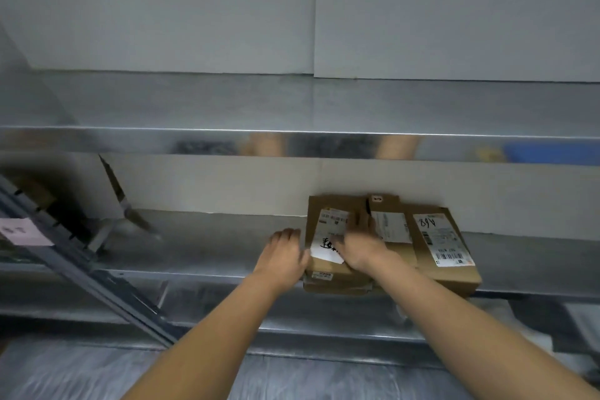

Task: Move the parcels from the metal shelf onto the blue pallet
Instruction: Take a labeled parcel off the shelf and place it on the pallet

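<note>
Lying on the metal shelf [211,247], parcels [448,279] crowd together; right hand [360,248] stretches its fingers flat atop the leftmost parcel [328,203], left hand [285,250] touches its side, grip unclear.

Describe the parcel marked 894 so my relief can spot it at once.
On the shiny metal shelf, brown cardboard parcels cluster against the white back wall. Take the flat brown cardboard parcel farthest right in that cluster. Only its white shipping label has 894 handwritten in black at the top.
</note>
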